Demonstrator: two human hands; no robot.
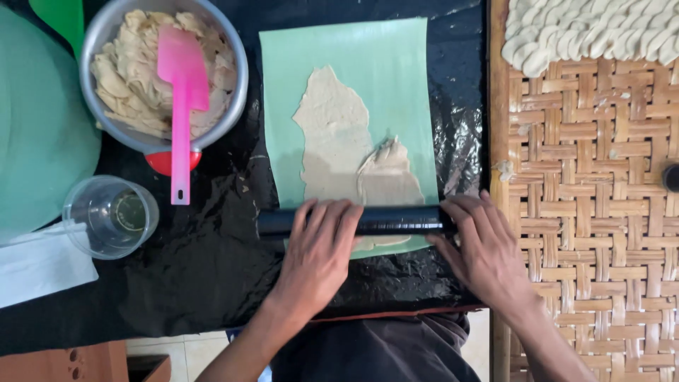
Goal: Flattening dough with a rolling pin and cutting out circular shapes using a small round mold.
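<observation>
Black plastic covers the tabletop (212, 269), where a dark rolling pin (382, 220) lies left-to-right across the near end of a green sheet (382, 71) spread with dough (339, 141), both the left hand (322, 251) and right hand (484, 247) resting on it, fingers flat and slightly spread.

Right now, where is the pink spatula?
In the head view the pink spatula is at upper left, its blade resting on the dough in the metal bowl, its handle hanging over the rim toward the clear plastic cup.

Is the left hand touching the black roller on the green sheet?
Touching. The head view shows the left hand lying palm-down across the black roller, with its fingers covering part of it and no gap visible.
</observation>
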